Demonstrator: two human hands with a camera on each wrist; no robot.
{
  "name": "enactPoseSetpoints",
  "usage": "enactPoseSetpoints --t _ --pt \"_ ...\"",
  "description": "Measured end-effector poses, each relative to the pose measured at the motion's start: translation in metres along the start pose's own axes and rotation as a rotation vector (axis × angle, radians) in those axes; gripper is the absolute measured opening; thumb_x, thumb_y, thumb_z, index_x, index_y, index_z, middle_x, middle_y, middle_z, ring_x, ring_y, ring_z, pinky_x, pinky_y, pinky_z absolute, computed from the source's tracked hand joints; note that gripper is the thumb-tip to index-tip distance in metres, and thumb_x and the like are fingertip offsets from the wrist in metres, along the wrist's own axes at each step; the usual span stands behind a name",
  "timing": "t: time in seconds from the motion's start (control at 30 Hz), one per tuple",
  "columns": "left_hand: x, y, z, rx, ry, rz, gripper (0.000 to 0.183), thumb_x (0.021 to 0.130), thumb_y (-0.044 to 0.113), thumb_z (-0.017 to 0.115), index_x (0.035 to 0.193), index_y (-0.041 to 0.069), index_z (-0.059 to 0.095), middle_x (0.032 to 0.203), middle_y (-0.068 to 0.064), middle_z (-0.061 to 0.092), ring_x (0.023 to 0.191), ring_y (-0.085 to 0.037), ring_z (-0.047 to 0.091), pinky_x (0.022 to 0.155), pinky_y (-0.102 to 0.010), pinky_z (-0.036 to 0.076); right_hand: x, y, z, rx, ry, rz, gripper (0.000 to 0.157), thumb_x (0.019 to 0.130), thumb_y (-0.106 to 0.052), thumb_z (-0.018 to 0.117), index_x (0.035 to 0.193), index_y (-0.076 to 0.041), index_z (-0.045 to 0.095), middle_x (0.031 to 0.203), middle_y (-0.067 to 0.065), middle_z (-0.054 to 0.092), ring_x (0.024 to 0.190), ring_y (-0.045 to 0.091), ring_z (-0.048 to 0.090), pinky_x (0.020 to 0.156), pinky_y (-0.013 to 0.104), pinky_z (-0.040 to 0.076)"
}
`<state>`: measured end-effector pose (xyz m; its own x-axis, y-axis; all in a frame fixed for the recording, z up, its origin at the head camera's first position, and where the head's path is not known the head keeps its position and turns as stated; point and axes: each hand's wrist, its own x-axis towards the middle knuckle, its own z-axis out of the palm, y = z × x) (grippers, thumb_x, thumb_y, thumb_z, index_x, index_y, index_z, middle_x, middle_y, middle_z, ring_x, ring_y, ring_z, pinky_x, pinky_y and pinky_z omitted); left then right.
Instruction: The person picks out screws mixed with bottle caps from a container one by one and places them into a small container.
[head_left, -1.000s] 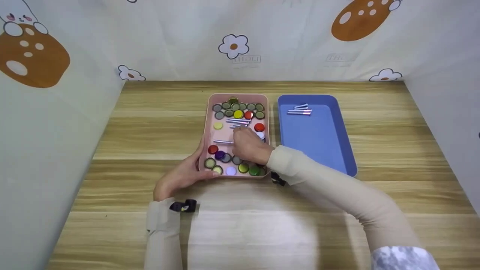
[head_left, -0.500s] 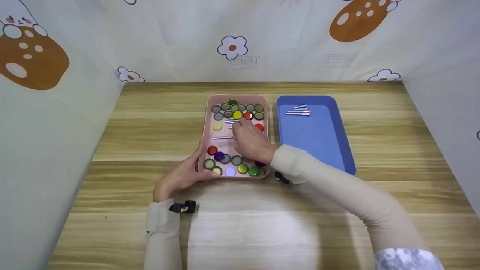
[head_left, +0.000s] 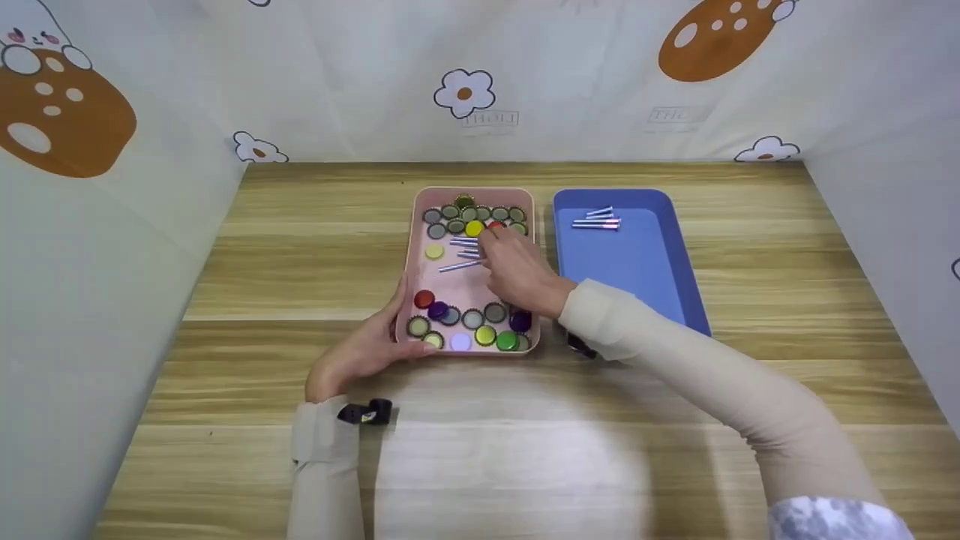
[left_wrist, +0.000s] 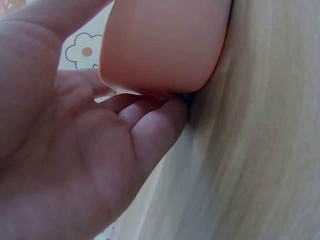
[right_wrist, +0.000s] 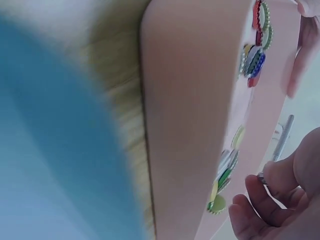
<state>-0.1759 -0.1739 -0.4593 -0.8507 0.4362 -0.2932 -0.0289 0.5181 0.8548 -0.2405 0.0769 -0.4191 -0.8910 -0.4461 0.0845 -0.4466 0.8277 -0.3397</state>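
Note:
In the head view my left hand (head_left: 364,351) grips the near left corner of a pink tray (head_left: 451,286), thumb along the near rim and fingers against the side wall. The left wrist view shows its fingers (left_wrist: 159,125) at the tray's outer wall. Over the same tray, my right hand (head_left: 519,271) pinches a long silver screw (head_left: 459,265) between thumb and index finger. Its threaded shank (right_wrist: 285,134) shows in the right wrist view. Several more screws (head_left: 463,241) lie beside that hand, partly hidden. Bottle caps (head_left: 472,319) line the tray's far and near ends.
A blue tray (head_left: 619,274) stands just right of the pink one, with several screws (head_left: 596,224) near its far end. Both rest on a wood-grain table (head_left: 315,247). Patterned cloth walls (head_left: 375,90) rise behind and at the sides.
My right hand has shifted slightly right and away from me. The pinched screw has moved up the pink tray and now slants. My left hand stays on the corner.

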Motion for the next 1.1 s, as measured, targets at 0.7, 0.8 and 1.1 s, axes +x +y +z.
enactPoseSetpoints --t 0.7,0.8,1.1 --pt "0.0 0.0 0.0 0.022 0.0 -0.029 0.118 0.085 0.04 0.079 0.159 0.037 -0.013 0.171 -0.009 0.001 0.156 -0.027 0.015 0.128 -0.049 0.01 -0.014 0.04 -0.018 0.085 0.16 0.034 0.009 0.09 0.002 0.062 0.098 0.001 0.064 0.1 0.018 0.064 0.099 0.035 0.057 0.088 0.047 0.049" --pt "-0.001 0.0 0.0 0.026 -0.002 -0.02 0.118 0.085 0.039 0.079 0.159 0.036 -0.013 0.171 -0.008 0.003 0.156 -0.026 0.017 0.128 -0.049 0.011 -0.016 0.048 -0.019 0.085 0.19 0.036 0.007 0.09 0.001 0.062 0.097 0.002 0.064 0.098 0.019 0.065 0.096 0.036 0.057 0.087 0.047 0.048" --pt "-0.001 0.0 0.0 0.023 -0.003 -0.007 0.116 0.086 0.039 0.078 0.16 0.033 -0.011 0.171 -0.008 0.004 0.155 -0.026 0.018 0.128 -0.05 0.01 -0.022 0.068 -0.027 0.122 0.227 0.096 0.005 0.092 0.002 0.061 0.095 0.0 0.064 0.098 0.018 0.066 0.094 0.035 0.054 0.086 0.047 0.045"
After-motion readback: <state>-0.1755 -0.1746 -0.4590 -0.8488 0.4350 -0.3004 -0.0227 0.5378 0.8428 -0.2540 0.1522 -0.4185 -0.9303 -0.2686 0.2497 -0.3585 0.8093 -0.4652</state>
